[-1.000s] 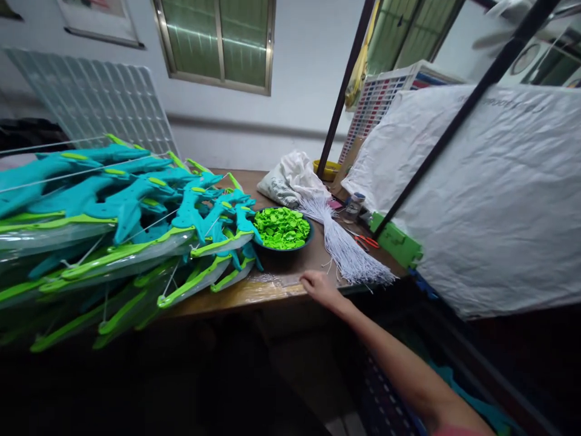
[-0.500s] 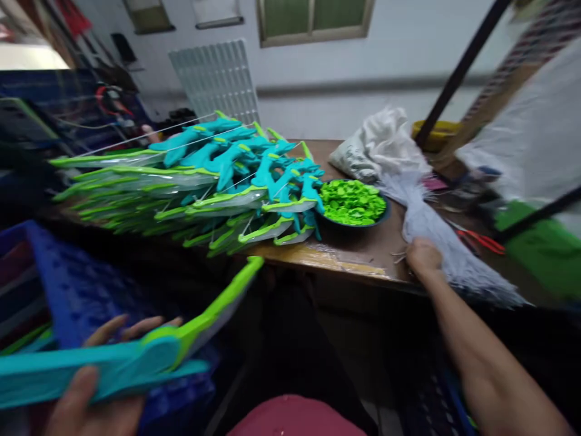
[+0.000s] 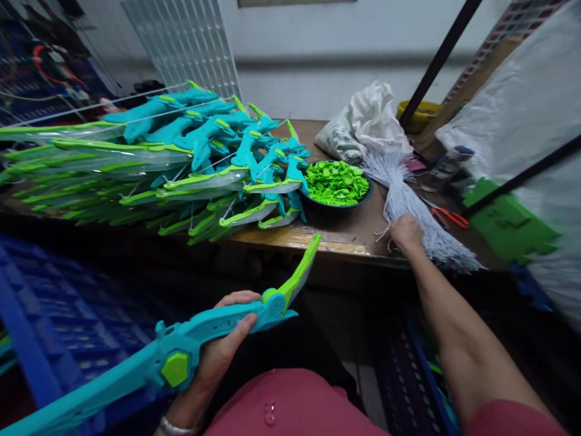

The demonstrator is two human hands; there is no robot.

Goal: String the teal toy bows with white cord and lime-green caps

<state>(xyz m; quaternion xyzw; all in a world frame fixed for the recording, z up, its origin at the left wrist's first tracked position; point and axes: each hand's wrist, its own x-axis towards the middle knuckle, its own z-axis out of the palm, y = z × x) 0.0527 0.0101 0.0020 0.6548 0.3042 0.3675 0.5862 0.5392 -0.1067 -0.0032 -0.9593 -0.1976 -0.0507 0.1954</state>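
My left hand (image 3: 227,348) is wrapped round a teal toy bow part (image 3: 136,369), which slants up across my lap. One bright green limb (image 3: 302,269) sticks out at its upper end, and a green hexagonal piece sits on its side; the lower end runs out of view. At the table's front edge, my right hand (image 3: 407,233) is closed at the left side of a bundle of pale grey strings (image 3: 436,239). Loose string ends poke out beside its knuckles; its fingertips are hidden. Left of it, a dark bowl (image 3: 338,209) holds small green plastic pieces (image 3: 336,181).
Toy bows (image 3: 218,145), teal and green, are heaped on the table's left. A white sack (image 3: 363,124) lies behind the strings. Red-handled scissors (image 3: 449,217) and a green plastic piece (image 3: 511,221) lie on the right. A blue crate (image 3: 68,327) stands at lower left.
My left hand has brought the toy bow part up and to the right, over my lap. My right hand stays at the string bundle. The view has tilted down and shifted.
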